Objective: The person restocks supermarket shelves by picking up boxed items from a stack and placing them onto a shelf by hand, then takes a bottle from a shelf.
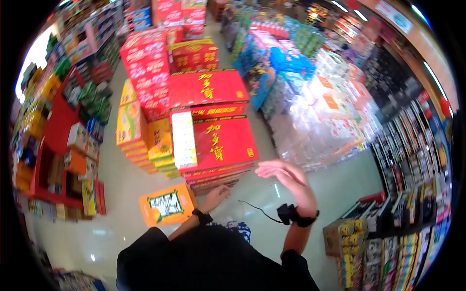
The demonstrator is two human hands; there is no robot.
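Note:
My left hand (217, 198) is low beside the near side of a stack of red drink cartons (224, 138); its fingers look loosely apart, with nothing visible in them. Whether it touches the cartons I cannot tell. My right hand (285, 175) is raised just right of the stack, fingers stretched out and pointing left, holding nothing. An orange box (167, 204) with a white picture panel lies left of my left forearm. A white narrow box (184, 139) rests on the red cartons' left part. My right wrist carries a black strapped device (290, 214) with a dangling cable.
Yellow-orange cartons (132, 123) and tall red-and-pink boxes (148, 72) stand left of and behind the red stack. A pile of plastic-wrapped packs (310, 126) is across the aisle. Shelves with cans (353, 233) line the right, and a red shelf unit (58, 128) stands left.

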